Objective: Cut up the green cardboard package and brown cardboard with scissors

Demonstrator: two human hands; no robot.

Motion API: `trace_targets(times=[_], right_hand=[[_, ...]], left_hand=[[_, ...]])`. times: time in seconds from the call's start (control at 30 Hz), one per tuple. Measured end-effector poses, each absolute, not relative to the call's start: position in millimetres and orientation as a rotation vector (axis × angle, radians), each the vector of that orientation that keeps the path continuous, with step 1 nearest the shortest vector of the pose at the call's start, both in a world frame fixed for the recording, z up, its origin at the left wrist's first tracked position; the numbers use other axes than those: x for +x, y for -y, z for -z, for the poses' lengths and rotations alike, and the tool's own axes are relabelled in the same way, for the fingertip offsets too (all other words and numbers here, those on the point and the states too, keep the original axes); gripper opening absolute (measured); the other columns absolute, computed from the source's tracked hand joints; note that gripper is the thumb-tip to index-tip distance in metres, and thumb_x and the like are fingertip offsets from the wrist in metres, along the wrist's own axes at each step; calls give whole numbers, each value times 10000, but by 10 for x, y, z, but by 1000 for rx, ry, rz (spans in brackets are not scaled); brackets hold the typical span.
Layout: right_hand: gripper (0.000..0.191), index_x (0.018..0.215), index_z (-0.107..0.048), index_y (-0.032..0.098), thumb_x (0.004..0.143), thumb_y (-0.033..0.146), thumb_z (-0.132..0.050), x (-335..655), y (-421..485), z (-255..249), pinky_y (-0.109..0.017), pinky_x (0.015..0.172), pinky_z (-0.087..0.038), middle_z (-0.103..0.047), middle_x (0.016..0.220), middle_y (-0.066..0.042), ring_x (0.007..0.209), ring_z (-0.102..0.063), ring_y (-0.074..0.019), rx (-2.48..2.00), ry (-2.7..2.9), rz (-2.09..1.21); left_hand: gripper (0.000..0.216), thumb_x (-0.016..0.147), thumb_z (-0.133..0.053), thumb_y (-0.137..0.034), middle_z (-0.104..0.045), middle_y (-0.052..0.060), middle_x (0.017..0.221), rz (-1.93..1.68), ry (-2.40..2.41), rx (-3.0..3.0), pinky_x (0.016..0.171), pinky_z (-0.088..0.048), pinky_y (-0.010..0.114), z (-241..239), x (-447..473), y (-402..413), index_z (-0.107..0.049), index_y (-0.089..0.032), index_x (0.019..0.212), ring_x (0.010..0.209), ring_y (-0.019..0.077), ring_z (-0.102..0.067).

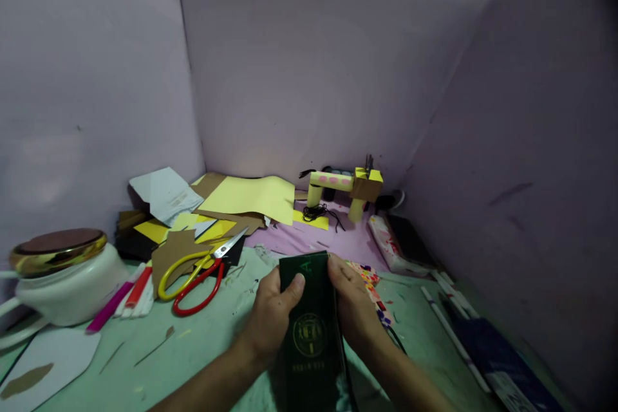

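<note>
Over the green tabletop (203,341) your left hand (270,318) and right hand (355,309) pinched the dark green box (309,328) by opposite edges, steadying it upright.

1. Your worktop (203,347) was a pale green surface, with a purple sheet (338,238) spread over its far end.
2. At your far left stood a white pot (62,283) with a gold-rimmed lid. Pink and red markers (125,299) lay just beside it.
3. Scissors (196,273), one handle yellow and one red, lay left of centre, their blades over brown card (178,248).
4. Behind them, a yellow sheet (251,196) and white paper (164,193) overlapped in a loose pile.
5. On the purple sheet stood a small cardboard-tube model (347,187), with black thread (318,211) beside it.
6. To your right lay white sticks (449,328) and a dark blue bag (502,360).
7. Nearest you, a dark green packet (311,335) lay lengthwise.
</note>
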State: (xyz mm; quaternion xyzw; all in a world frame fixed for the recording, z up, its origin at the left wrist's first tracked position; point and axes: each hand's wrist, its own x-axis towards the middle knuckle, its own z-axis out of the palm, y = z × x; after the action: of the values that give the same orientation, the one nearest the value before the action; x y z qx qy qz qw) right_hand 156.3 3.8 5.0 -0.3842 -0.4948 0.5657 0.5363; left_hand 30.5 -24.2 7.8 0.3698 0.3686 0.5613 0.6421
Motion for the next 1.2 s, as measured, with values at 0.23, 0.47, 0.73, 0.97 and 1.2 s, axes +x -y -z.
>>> trace_targets(times=[0.23, 0.47, 0.73, 0.97, 1.2], right_hand=[[371, 645, -600, 180, 747, 536, -630, 1626, -173, -44, -243, 497, -366, -543, 570, 20, 531, -443, -123, -858, 1028, -1431], [454, 634, -591, 162, 710, 609, -612, 1573, -65, -34, -257, 477, -384, -537, 532, 12, 510, -469, -140, -963, 918, -1410], [499, 588, -496, 186, 687, 669, -572, 1571, 41, -58, -238, 489, -362, -447, 564, 40, 548, -399, -121, -1093, 1075, -1146], [506, 574, -431, 208, 729, 685, -495, 1540, 76, -45, -250, 478, -333, -381, 556, 45, 535, -345, -122, -1087, 1144, -1043], [512, 573, -418, 214, 713, 698, -509, 1557, 92, -99, -251, 477, -333, -373, 566, 46, 535, -344, -123, -1070, 1165, -1072]], left_hand=[[326, 777, -634, -376, -694, 84, 860, -1243, -808, 907, 713, -486, 339, -171, 347, 111, -606, -137, 998, 808, 241, -640], [325, 754, -654, -412, -663, 77, 922, -1302, -978, 987, 841, -444, 363, -108, 395, 133, -608, -162, 957, 937, 267, -580], [336, 770, -628, -427, -669, 89, 915, -1268, -1010, 1086, 801, -476, 362, -149, 378, 191, -592, -155, 963, 896, 259, -597], [382, 737, -662, -462, -679, 79, 807, -1245, -933, 1062, 603, -492, 291, -194, 389, 227, -640, -127, 919, 715, 217, -610], [435, 663, -697, -533, -604, 37, 596, -1222, -933, 1116, 487, -429, 237, -186, 356, 197, -676, -105, 739, 543, 155, -535]])
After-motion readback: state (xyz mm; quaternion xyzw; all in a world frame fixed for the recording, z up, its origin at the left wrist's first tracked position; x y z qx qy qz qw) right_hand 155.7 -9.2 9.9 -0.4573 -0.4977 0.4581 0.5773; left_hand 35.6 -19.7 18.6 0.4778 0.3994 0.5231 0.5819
